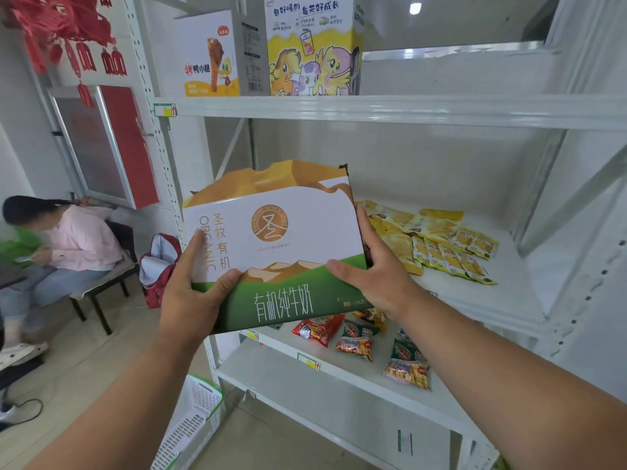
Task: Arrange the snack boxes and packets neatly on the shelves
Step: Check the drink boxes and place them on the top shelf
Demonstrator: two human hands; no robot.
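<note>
The head view looks down on a large white, green and tan cardboard milk carton [274, 245] held in the air in front of the white metal shelving [407, 111], level with the middle shelf and tilted so its printed face turns towards the camera; the left hand [190, 293] holds its lower left corner, thumb pressed on the face and fingers curled up the left edge, while the right hand [373, 269] clasps the lower right edge, thumb on the front and fingers wrapped round the side; both grips are thus closed on the carton, which sits between them; behind it on the middle shelf lie yellow snack packets [437, 244] in a loose spread; on the shelf below lie red and green snack packets [359, 340]; on the top shelf stand a white and yellow duck-leg snack box [208, 56] and, just beside it, a cartoon-pony drink box [312, 45]; a white plastic basket [193, 422] stands on the floor by the shelving.
</note>
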